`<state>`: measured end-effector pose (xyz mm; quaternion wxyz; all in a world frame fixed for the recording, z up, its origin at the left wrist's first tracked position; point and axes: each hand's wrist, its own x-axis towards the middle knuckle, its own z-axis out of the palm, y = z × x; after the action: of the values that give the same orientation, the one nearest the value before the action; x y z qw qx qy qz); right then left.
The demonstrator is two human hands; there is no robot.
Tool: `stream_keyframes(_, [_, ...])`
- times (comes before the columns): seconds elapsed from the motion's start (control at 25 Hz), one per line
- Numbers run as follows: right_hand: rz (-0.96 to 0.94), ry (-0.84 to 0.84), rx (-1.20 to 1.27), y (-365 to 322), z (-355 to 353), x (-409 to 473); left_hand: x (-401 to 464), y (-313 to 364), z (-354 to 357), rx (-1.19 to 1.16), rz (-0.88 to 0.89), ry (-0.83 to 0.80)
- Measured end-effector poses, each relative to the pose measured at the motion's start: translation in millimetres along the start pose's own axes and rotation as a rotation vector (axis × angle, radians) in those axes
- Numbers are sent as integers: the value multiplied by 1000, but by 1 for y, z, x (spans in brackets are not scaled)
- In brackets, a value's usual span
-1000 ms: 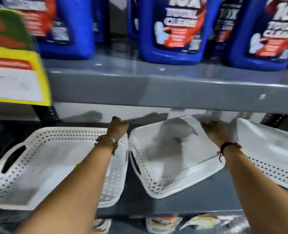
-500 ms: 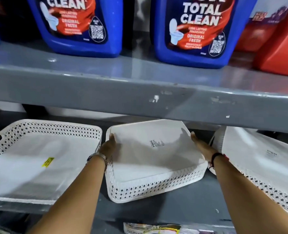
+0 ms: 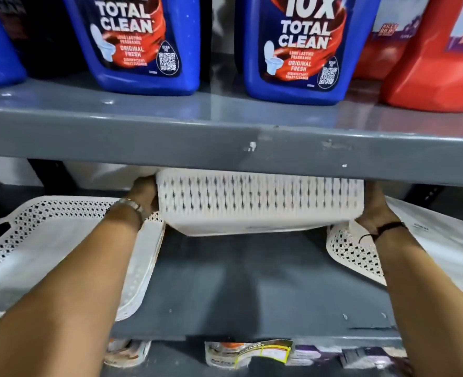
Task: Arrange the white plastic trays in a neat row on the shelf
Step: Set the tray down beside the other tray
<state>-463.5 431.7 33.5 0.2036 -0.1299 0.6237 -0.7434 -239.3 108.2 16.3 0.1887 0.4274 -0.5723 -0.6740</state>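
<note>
Two hands: left hand (image 3: 143,190) and right hand (image 3: 374,210) clasp opposite ends of the middle tray (image 3: 260,202), frame centre.
Arms: both stretched forward.
Middle tray: lifted, tilted, perforated side facing the camera.
Shelf (image 3: 238,281): bare below it.

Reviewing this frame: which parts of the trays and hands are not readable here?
Head view:
- Middle tray: top rim and back hidden behind the upper shelf.
- Left hand and right hand: fingertips hidden behind the tray's ends.
- Left tray, right tray: cut off by frame edges and forearms.
</note>
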Motion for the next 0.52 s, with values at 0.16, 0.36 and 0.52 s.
stream_keyframes(0.16, [100, 95, -535, 25, -11, -20, -44, -14, 8, 311, -114, -155])
stream_keyframes(0.36, [208, 204, -734, 64, -25, -30, -47, -30, 7, 551, -179, -156])
stream_keyframes(0.52, [259, 220, -661, 88, -33, -35, -36, -45, 9, 593, -192, -69])
